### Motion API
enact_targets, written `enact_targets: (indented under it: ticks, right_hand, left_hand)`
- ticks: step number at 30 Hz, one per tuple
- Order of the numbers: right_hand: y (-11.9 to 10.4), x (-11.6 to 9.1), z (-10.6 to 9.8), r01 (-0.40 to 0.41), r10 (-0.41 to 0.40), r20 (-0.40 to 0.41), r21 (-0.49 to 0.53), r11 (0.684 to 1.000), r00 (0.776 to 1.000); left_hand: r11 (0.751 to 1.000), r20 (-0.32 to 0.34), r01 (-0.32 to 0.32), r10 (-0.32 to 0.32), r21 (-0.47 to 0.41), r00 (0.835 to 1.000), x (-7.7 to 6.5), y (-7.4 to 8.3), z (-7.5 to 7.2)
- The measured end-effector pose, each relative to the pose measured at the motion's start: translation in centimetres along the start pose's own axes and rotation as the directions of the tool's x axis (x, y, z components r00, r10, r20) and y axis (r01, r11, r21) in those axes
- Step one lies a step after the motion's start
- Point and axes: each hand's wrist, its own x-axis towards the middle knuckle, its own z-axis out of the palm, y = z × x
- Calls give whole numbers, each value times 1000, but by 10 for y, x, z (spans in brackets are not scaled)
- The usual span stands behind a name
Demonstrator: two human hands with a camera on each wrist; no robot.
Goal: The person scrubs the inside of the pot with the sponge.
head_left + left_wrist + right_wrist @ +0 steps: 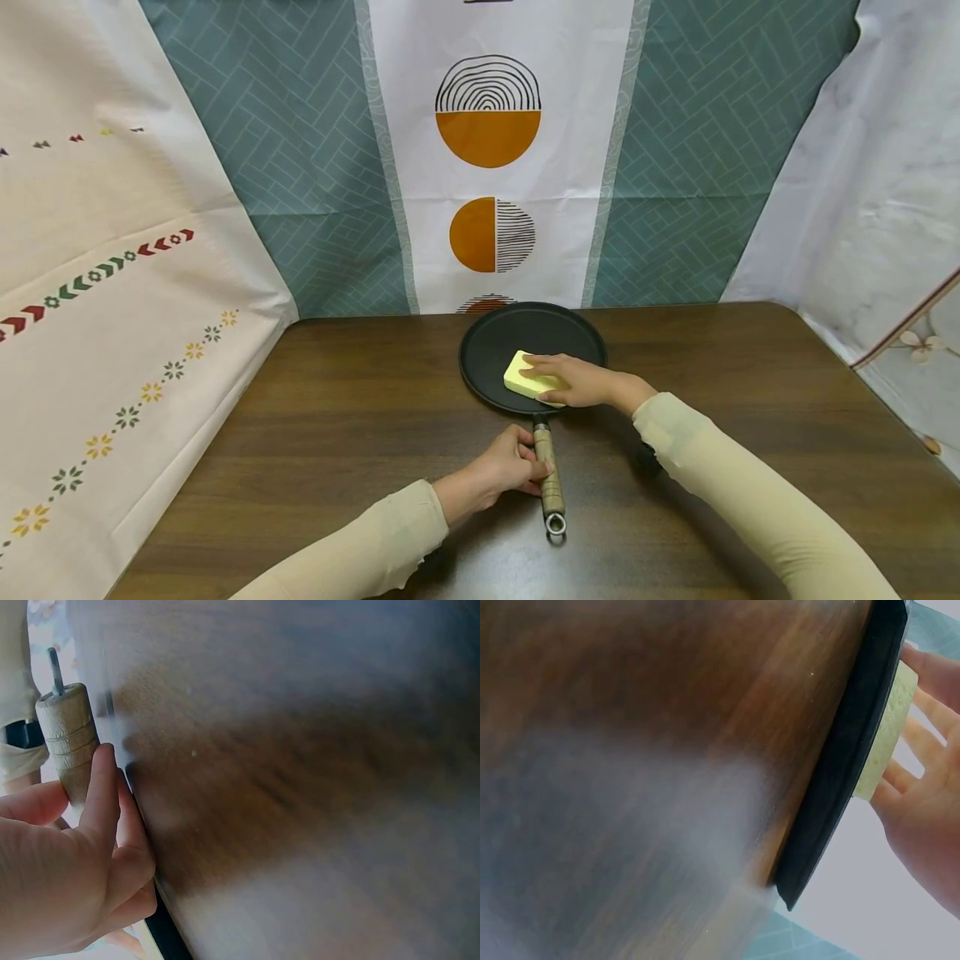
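Observation:
A round, flat black pan (536, 327) lies on the wooden table, its wood-toned handle (552, 493) pointing toward me. My left hand (502, 467) grips that handle from the left, around its middle, with the thumb across the top. In the left wrist view, the handle's end (67, 724) with its metal ring sticks out past the fingers. On the pan's near part sits a pale yellow sponge (517, 377), held from above by my right hand (581, 380). The right wrist view shows the sponge (885, 739) flat against the pan, thumb and fingers at its sides.
The dark brown table (360, 392) reaches back to a hanging patterned cloth (315, 167) just behind the pan. Pale cloths (112, 350) drape along the left and right sides. A metal ring (556, 524) hangs at the handle's near end.

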Motion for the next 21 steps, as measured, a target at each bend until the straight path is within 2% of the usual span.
enact_targets:
  ticks: [8, 14, 21]
  right_hand:
    - [-2, 2, 0, 18, -18, 1, 8, 1000, 1000]
    - [-3, 4, 0, -2, 1, 9, 26, 1000, 1000]
    - [-4, 9, 5, 30, -29, -9, 42, 999, 1000]
  left_hand:
    - [1000, 7, -7, 7, -6, 1000, 0, 0, 0]
    - [1000, 7, 1, -1, 0, 1000, 0, 1, 0]
    - [1000, 5, 5, -5, 4, 1000, 1, 0, 0]
